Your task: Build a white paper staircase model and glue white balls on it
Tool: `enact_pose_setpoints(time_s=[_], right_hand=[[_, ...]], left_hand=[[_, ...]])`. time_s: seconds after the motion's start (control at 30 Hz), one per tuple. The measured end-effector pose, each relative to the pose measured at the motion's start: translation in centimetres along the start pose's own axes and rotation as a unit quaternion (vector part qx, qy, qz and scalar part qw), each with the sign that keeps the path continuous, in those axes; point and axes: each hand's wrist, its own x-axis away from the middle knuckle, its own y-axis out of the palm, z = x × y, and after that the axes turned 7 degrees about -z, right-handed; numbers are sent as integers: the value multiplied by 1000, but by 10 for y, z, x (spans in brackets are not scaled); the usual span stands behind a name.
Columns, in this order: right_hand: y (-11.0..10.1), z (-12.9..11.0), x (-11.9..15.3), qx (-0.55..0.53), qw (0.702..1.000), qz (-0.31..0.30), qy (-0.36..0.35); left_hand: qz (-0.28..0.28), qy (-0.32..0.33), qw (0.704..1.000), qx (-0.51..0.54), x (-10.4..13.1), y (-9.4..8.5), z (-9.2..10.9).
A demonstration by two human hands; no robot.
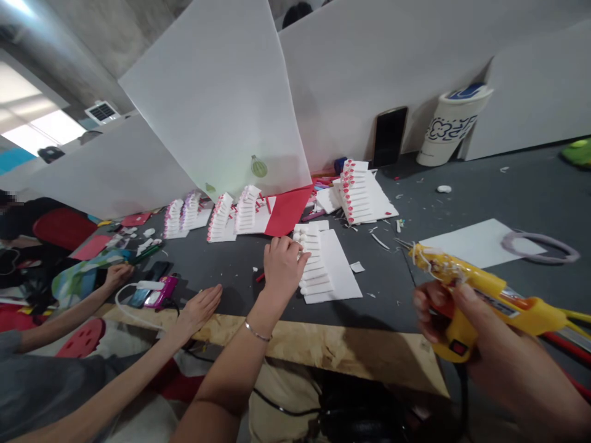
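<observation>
My right hand is wrapped round the handle of a yellow glue gun, whose nozzle points left above the dark table. A bracelet circles the wrist of my left hand. Its fingers are bent together over the left edge of a row of white sticks; whether they pinch a stick is hidden. That row lies on a white card in front of me. Behind it, another card holds a stepped row of sticks with red tips.
Another person's hand rests at the table edge on the left. Further back are stick rows, a red sheet, a leaning phone and a patterned cup. A grey ring lies on white paper at the right.
</observation>
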Motion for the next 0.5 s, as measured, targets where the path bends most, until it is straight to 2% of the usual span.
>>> enact_pose_setpoints(time_s=[0.27, 0.5], right_hand=[[6, -7, 1, -11, 999, 31, 29], [3, -3, 1, -5, 1000, 14, 21]], left_hand=[[-23, 2, 1000, 4, -1, -3, -1], [-16, -9, 1000, 18, 2, -1, -1]])
